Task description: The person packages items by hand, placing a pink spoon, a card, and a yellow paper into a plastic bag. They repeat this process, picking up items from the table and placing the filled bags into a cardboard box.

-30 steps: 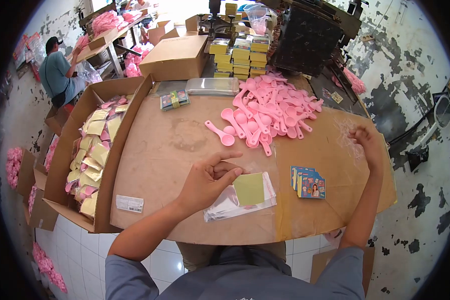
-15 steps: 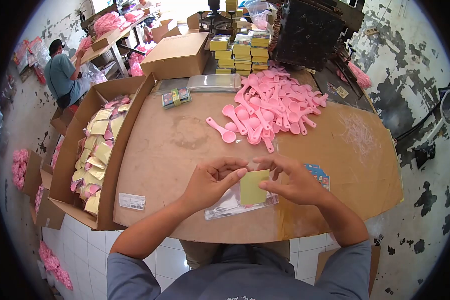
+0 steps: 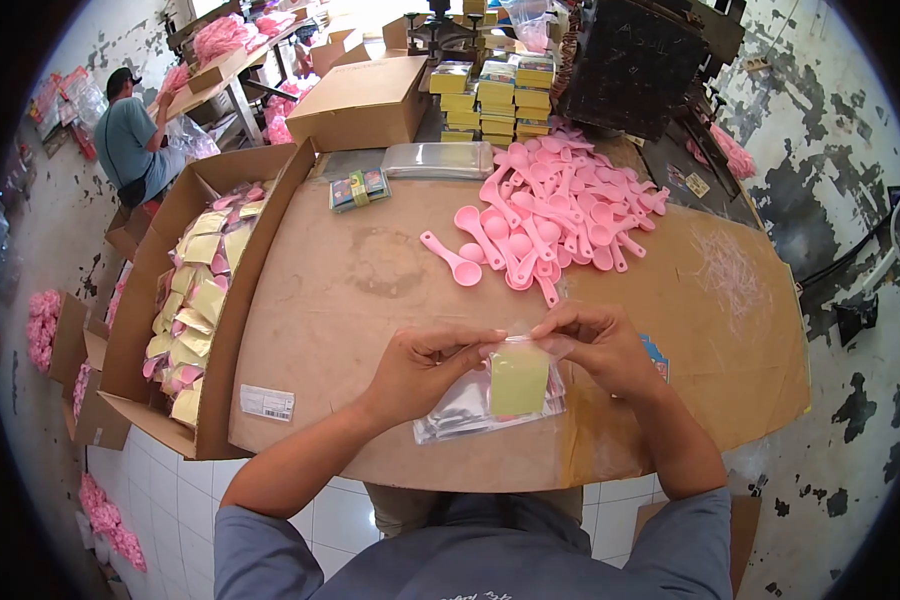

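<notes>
A small clear plastic bag with a pale yellow card (image 3: 519, 385) inside hangs between my hands. My left hand (image 3: 425, 372) pinches the upper left edge of the bag between thumb and fingers. At the upper right corner, my right hand (image 3: 607, 352) pinches the same bag. Several clear plastic bags (image 3: 450, 417) lie flat on the table beneath it. Blue printed cards (image 3: 654, 352) are partly hidden behind my right hand. Beyond my hands is a heap of pink measuring spoons (image 3: 570, 205), with one loose spoon (image 3: 452, 260) at its left.
On the left, an open carton (image 3: 205, 300) holds packed bags with yellow cards. A banded card bundle (image 3: 358, 189), a closed cardboard box (image 3: 360, 100) and stacked cards (image 3: 498, 95) stand at the back. A seated person (image 3: 130, 135) is at the far left.
My right fingers, apart beside the card before, have closed on the bag's top edge. The card now shows inside clear plastic. The whole view has shifted slightly.
</notes>
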`<state>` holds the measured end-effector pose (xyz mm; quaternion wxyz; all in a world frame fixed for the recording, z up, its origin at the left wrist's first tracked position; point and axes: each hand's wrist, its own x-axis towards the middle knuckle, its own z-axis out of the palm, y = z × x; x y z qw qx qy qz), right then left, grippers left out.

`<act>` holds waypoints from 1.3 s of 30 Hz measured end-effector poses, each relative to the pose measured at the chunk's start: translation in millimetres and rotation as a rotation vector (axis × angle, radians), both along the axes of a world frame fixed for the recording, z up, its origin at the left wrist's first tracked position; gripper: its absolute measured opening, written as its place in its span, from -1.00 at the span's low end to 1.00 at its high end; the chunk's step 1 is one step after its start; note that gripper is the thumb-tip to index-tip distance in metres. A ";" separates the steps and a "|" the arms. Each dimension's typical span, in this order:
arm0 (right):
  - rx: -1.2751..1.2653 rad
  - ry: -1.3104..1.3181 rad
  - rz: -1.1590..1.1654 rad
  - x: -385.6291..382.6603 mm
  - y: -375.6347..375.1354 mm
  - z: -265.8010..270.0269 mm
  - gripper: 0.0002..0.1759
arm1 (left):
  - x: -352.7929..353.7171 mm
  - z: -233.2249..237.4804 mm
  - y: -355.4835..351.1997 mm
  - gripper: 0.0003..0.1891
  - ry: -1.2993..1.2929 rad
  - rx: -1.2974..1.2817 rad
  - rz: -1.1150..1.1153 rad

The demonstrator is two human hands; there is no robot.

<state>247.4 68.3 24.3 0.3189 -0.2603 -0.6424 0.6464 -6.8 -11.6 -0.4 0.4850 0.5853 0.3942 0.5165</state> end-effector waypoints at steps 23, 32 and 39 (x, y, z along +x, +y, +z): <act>0.224 -0.187 0.023 8.3 6.8 -0.4 -0.79 | 1.6 -3.5 4.8 -0.73 -0.076 -0.225 -0.038; 0.167 -0.225 0.073 2.1 -8.5 4.5 -0.57 | -3.9 -2.6 6.1 -0.69 -0.100 -0.136 0.026; 0.070 -0.121 0.086 2.2 -9.2 22.1 -0.60 | 0.1 0.0 3.5 -0.72 -0.090 -0.125 -0.076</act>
